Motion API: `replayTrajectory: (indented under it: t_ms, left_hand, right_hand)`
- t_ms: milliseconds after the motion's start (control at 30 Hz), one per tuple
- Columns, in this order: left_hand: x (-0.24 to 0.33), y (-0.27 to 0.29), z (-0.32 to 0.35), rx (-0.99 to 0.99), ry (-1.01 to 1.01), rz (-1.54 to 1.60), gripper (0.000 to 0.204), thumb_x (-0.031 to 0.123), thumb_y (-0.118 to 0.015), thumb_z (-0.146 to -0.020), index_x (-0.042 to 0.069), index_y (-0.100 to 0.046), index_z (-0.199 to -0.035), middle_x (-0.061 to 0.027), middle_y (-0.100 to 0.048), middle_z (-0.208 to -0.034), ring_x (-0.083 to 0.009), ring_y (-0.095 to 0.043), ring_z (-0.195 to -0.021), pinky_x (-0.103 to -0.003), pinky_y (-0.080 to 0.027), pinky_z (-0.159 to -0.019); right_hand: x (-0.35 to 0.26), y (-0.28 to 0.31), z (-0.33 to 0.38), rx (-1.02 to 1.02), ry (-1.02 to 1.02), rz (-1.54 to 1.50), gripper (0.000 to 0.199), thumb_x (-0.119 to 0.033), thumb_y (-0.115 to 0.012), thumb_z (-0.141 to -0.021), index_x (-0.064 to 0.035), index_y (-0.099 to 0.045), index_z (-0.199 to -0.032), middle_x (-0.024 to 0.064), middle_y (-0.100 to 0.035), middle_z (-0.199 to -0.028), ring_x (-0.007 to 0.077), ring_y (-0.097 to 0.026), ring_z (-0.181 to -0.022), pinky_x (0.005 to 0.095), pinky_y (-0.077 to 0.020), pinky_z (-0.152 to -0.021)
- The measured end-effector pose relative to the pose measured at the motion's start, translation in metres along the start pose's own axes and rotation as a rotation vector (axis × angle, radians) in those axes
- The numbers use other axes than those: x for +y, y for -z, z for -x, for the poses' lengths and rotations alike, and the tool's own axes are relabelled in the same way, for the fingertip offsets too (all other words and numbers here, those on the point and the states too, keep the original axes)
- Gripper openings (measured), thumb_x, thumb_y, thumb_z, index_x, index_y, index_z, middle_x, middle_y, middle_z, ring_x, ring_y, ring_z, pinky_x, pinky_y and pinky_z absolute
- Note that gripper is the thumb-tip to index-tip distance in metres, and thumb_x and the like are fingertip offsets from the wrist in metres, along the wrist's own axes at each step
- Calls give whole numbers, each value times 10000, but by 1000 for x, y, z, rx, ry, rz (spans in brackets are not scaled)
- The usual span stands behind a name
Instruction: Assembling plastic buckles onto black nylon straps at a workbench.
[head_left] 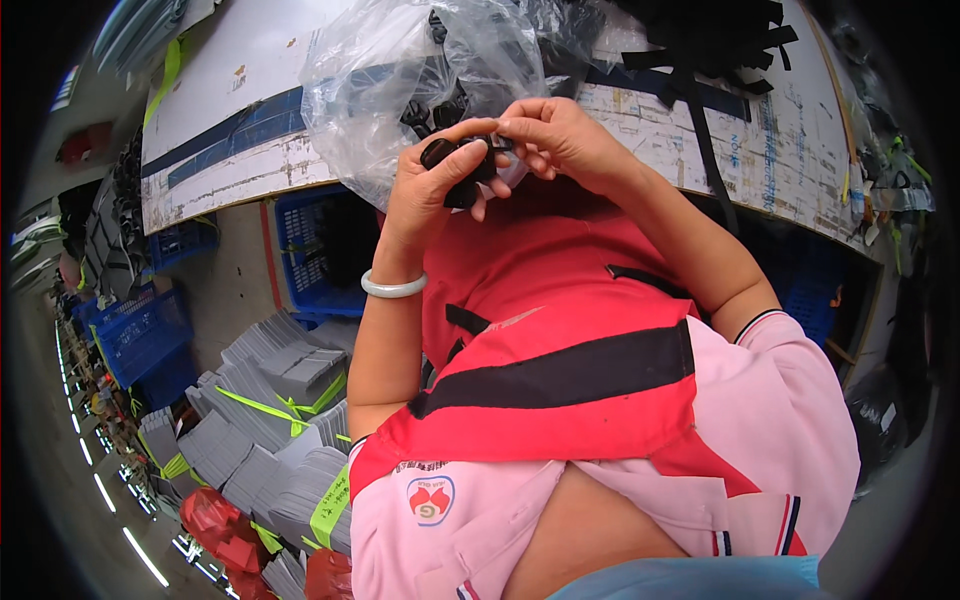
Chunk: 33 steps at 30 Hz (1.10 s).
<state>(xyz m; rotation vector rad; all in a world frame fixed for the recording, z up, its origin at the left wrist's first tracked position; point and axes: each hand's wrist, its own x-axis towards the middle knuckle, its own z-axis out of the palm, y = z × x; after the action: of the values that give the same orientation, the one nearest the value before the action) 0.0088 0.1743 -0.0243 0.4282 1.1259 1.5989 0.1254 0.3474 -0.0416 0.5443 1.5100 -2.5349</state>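
My left hand (424,185) is closed around several small black pieces (463,180), rounded and glossy like plastic fittings; their exact kind is hard to make out. Close against it, my right hand (572,140) pinches thumb and forefinger together at the edge of those pieces. Whatever sits between its fingertips is too small to name. Just beyond both hands, a crumpled clear plastic bag (345,115) lies on the worn white table (225,170), with more black pieces (432,115) showing inside it.
Black straps (705,95) are heaped at the table's back right, one hanging over the front edge. Below the table stands a blue crate (292,245). Stacked grey sheets (240,440) tied with yellow-green bands and red bags (215,515) are at my left.
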Motion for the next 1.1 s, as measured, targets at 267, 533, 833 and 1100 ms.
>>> replayTrajectory:
  t_ms: [267,533,833,1100]
  left_hand:
    - [-18,6,0,-118,-43,305,418,270,-528,-971,-28,-519,-1264,-176,-627,-1057,-310,-685,-879,-266,-533,-464]
    - [-46,-12,0,-108,244,503,396,273,-456,-990,-32,-518,-1234,-176,-623,-1072,-305,-657,-975,-241,-506,-457]
    - [-69,-29,8,-173,415,223,324,286,-583,-949,-27,-603,-1026,-150,-654,-718,-141,-580,-497,-194,-432,-427]
    - [-100,-14,26,-167,382,777,345,215,-508,-959,-69,-538,-1154,-173,-578,-1147,-392,-537,-1165,-505,-612,-728]
  right_hand:
    - [-32,18,16,6,115,251,227,-262,-680,-890,-41,-632,-869,-20,-522,-582,45,-455,-463,212,-353,-441]
    - [-36,13,34,-128,-22,430,203,-227,-650,-888,-29,-630,-846,-16,-561,-624,37,-485,-492,190,-366,-454]
    - [-18,27,63,5,-48,500,210,-246,-631,-917,-37,-650,-907,-2,-595,-723,53,-509,-573,201,-412,-512]
    - [-28,176,83,764,364,1806,384,-206,-658,-838,-126,-608,-1210,83,-559,-1246,282,-518,-1161,371,-422,-1004]
